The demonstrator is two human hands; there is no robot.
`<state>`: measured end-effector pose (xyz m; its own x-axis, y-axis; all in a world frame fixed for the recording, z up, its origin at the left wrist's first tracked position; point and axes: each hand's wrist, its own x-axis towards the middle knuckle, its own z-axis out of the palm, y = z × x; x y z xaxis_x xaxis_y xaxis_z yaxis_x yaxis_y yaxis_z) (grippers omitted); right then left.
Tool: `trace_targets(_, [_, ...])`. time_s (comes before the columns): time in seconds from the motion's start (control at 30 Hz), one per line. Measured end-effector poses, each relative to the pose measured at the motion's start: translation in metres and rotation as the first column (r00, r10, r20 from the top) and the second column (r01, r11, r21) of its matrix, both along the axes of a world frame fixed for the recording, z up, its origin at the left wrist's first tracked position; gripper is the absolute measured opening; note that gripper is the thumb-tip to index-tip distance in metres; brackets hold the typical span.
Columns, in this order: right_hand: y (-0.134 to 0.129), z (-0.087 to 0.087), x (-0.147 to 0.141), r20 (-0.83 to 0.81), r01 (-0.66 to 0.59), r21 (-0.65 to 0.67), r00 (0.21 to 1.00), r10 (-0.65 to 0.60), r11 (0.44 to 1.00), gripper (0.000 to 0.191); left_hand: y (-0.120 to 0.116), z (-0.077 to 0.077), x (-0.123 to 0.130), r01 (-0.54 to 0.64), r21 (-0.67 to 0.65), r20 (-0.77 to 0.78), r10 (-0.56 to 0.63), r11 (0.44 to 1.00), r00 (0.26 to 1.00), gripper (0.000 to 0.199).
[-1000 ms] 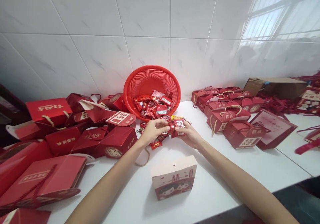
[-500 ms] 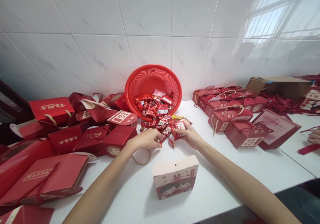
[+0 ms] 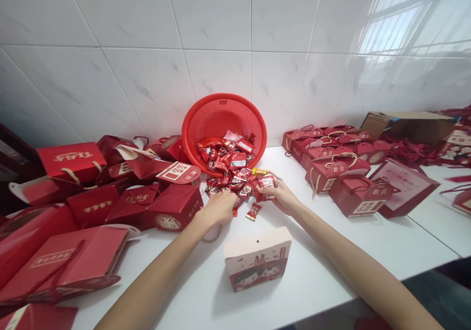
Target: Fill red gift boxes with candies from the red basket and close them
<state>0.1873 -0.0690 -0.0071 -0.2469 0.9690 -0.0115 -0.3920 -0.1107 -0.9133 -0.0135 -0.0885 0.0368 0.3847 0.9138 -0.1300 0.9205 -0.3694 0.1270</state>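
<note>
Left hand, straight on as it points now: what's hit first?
Left hand would likely meet the loose candies first, right at its fingers. The red basket looks next behind them, though depth is unclear.

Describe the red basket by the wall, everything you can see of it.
The basket is round, bright red and looks like plastic, with a thick smooth rim and finely slotted sides. It stands tilted, its mouth towards the camera, at the back of the white table by the tiled wall. Wrapped sweets lie in its lower part and heap at its front rim.
</note>
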Motion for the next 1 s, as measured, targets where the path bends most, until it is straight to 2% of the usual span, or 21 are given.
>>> trace_targets(0.1, [0.000,0.003,0.001,-0.008,-0.003,0.004,1.000,0.003,1.000,0.038,0.002,0.003,-0.002,0.066,-0.096,0.064,-0.060,0.993,0.996,0.026])
trace_targets(0.17, [0.000,0.004,0.002,-0.013,-0.005,-0.004,1.000,0.005,1.000,0.038,0.006,0.005,-0.004,0.135,-0.161,0.191,-0.104,0.978,0.976,0.019])
trace_targets(0.23, [0.001,0.004,0.003,-0.023,-0.001,-0.019,1.000,0.000,1.000,0.038,0.009,0.004,-0.004,0.177,-0.169,0.365,-0.105,0.970,0.925,0.014])
trace_targets(0.33, [0.003,0.002,0.005,-0.030,0.028,-0.033,0.999,-0.029,0.999,0.039,0.012,-0.005,0.003,0.155,-0.127,0.554,-0.060,0.980,0.830,0.024])
trace_targets(0.4, [0.004,0.001,0.006,-0.034,0.047,-0.038,0.998,-0.049,0.998,0.040,0.010,-0.014,0.012,0.125,-0.098,0.557,-0.050,0.987,0.829,0.025])
trace_targets(0.57, [0.005,0.000,0.007,-0.037,0.074,-0.021,0.997,-0.074,0.997,0.038,0.000,-0.033,0.032,0.074,0.003,0.421,-0.069,0.997,0.904,0.012])
trace_targets(0.7, [0.007,0.000,0.007,-0.050,0.086,-0.001,0.995,-0.086,0.996,0.034,0.001,-0.038,0.035,0.036,-0.051,0.511,-0.005,0.998,0.860,0.006])
trace_targets(0.8, [0.008,0.002,0.008,-0.087,0.097,0.003,0.991,-0.097,0.995,0.033,0.009,-0.039,0.029,0.013,-0.133,0.668,0.080,0.991,0.740,0.014])
trace_targets(0.93, [0.007,0.006,0.007,-0.130,0.063,-0.014,0.989,-0.065,0.998,0.031,0.018,-0.032,0.020,-0.034,-0.218,0.873,0.210,0.975,0.440,0.026])
trace_targets(1.0, [0.005,0.007,0.006,-0.149,0.030,-0.033,0.988,-0.035,0.999,0.031,0.021,-0.026,0.017,-0.080,-0.207,0.926,0.221,0.975,0.306,0.033])
